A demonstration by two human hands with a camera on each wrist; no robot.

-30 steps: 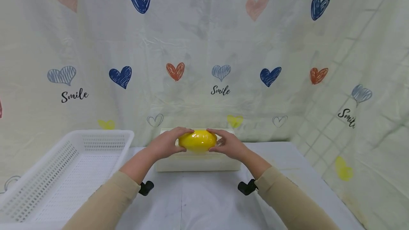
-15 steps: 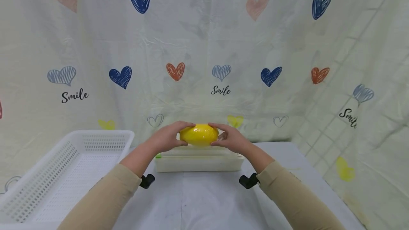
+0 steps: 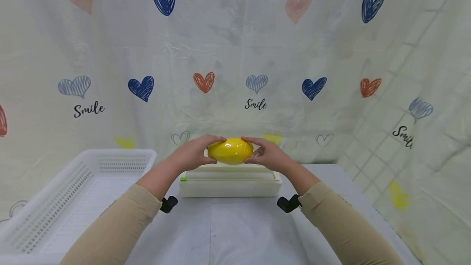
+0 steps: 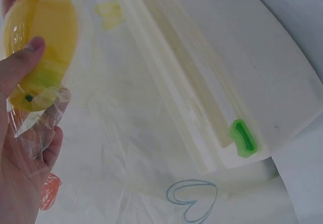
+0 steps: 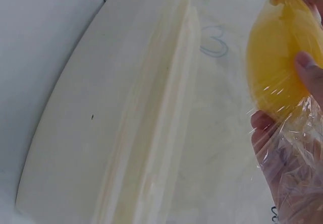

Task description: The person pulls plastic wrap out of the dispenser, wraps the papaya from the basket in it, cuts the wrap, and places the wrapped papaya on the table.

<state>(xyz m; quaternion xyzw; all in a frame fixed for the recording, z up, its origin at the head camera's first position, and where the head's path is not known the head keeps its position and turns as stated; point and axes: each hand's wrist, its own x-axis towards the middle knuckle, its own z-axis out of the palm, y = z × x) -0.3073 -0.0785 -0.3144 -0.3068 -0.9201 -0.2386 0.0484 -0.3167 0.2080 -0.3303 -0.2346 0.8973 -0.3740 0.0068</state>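
Observation:
A yellow mango (image 3: pixel 230 151) with a green-tinged end is wrapped in clear plastic film. My left hand (image 3: pixel 192 153) grips one end of it, thumb on the near side. The other end is held by my right hand (image 3: pixel 271 155). Loose, crumpled film (image 5: pixel 303 163) bunches over the right palm, and more film (image 4: pixel 36 135) gathers at the left palm. Behind and below the mango stands a long white cling film dispenser (image 3: pixel 229 188), apart from both hands. On its left end is a green slide cutter (image 4: pixel 244 138). The fingers behind the mango are partly hidden.
A white perforated plastic basket (image 3: pixel 110 191) stands at the left of the table (image 3: pixel 243 232), which has a white covering. A curtain (image 3: pixel 228 44) printed with hearts hangs behind the table and along its right side.
Both hands have lifted the wrapped mango higher, off the dispenser's top. More of the dispenser and its green cutter now show. The basket stays in place.

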